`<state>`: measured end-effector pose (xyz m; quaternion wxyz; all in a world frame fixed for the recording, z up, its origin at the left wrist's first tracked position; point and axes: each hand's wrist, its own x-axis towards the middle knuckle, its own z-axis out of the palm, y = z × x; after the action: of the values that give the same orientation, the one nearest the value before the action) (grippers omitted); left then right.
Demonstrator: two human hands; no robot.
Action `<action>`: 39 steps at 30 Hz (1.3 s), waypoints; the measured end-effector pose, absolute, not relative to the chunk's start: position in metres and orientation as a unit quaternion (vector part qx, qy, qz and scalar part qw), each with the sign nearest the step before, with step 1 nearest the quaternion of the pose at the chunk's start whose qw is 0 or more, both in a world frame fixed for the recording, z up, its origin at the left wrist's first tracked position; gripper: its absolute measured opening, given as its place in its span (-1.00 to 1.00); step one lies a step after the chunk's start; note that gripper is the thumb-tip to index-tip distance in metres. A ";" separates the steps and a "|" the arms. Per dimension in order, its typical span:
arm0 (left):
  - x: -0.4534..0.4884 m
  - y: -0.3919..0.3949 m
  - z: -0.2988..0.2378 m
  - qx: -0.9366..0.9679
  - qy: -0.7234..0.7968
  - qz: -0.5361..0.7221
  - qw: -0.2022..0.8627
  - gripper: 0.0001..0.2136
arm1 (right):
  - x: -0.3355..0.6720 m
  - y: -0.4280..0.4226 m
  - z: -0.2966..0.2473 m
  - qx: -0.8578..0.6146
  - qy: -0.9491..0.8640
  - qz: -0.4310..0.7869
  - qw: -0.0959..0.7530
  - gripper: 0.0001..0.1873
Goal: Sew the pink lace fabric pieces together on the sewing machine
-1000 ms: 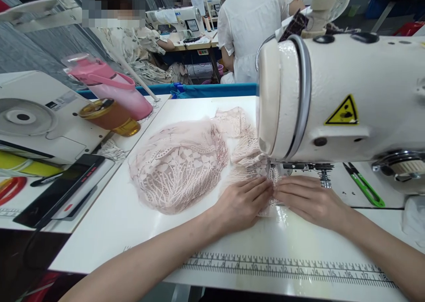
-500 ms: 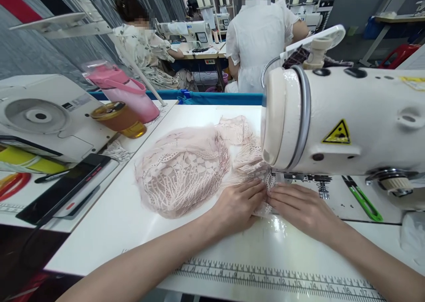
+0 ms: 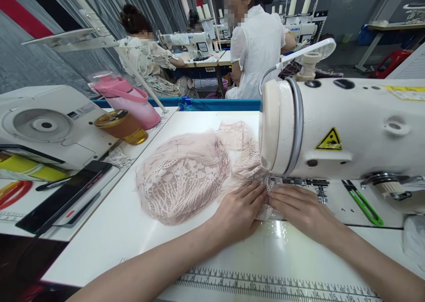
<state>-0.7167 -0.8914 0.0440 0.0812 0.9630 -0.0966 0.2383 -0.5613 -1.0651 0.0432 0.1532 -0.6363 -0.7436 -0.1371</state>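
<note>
Pale pink lace fabric (image 3: 186,173) lies bunched on the white table, and a narrower stretch of it runs to the needle area of a white sewing machine (image 3: 352,125). My left hand (image 3: 241,207) is closed on the lace just left of the presser foot, fingers together and pointing at the machine. From the other side my right hand (image 3: 300,207) grips the same piece, its fingertips close to those of the left. Both thumbs are mostly hidden. The machine head covers the needle from view.
Green thread snips (image 3: 365,204) lie right of my right hand. A printed ruler (image 3: 265,284) runs along the front edge. At left stand a pink bottle (image 3: 129,100), an amber cup (image 3: 121,127) and another machine (image 3: 49,125). Two people (image 3: 257,49) sit beyond the blue table edge (image 3: 219,105).
The view has shifted slightly, so most things sit a little lower. The person in white has turned their head to the left. My hands stay in place on the lace.
</note>
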 end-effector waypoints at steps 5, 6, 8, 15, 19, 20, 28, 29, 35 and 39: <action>-0.716 -0.895 0.045 0.967 -0.090 0.232 0.061 -0.59 | -0.556 -1.068 0.040 -0.638 -0.747 -0.128 0.137 -0.63; -0.716 -0.896 0.045 0.967 -0.090 0.230 0.057 -0.59 | -0.555 -1.068 0.040 -0.639 -0.746 -0.129 0.138 -0.63; -0.716 -0.897 0.044 0.969 -0.088 0.224 0.050 -0.58 | -0.554 -1.069 0.039 -0.642 -0.741 -0.133 0.146 -0.64; -0.715 -0.900 0.044 0.971 -0.085 0.218 0.039 -0.57 | -0.556 -1.068 0.050 -0.654 -0.724 -0.164 0.147 -0.61; -0.714 -0.901 0.045 0.971 -0.084 0.219 0.038 -0.57 | -0.555 -1.067 0.054 -0.664 -0.713 -0.156 0.160 -0.61; -0.714 -0.901 0.045 0.971 -0.084 0.219 0.038 -0.57 | -0.554 -1.067 0.053 -0.672 -0.706 -0.148 0.167 -0.62; -0.711 -0.901 0.045 0.973 -0.080 0.211 0.041 -0.57 | -0.555 -1.070 0.052 -0.726 -0.630 -0.171 0.216 -0.66; -0.711 -0.901 0.045 0.974 -0.079 0.206 0.043 -0.57 | -0.556 -1.070 0.053 -0.724 -0.629 -0.172 0.222 -0.65; -0.710 -0.900 0.045 0.971 -0.110 0.209 0.025 -0.60 | -0.555 -1.068 0.059 -0.705 -0.661 -0.192 0.170 -0.62; -0.710 -0.897 0.044 0.957 -0.162 0.239 -0.002 -0.65 | -0.555 -1.069 0.057 -0.682 -0.691 -0.227 0.076 -0.60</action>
<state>-0.7105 -0.8971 0.0441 -0.0020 0.9573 -0.1620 0.2393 -0.5554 -1.0695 0.0569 0.0763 -0.6817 -0.6913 -0.2273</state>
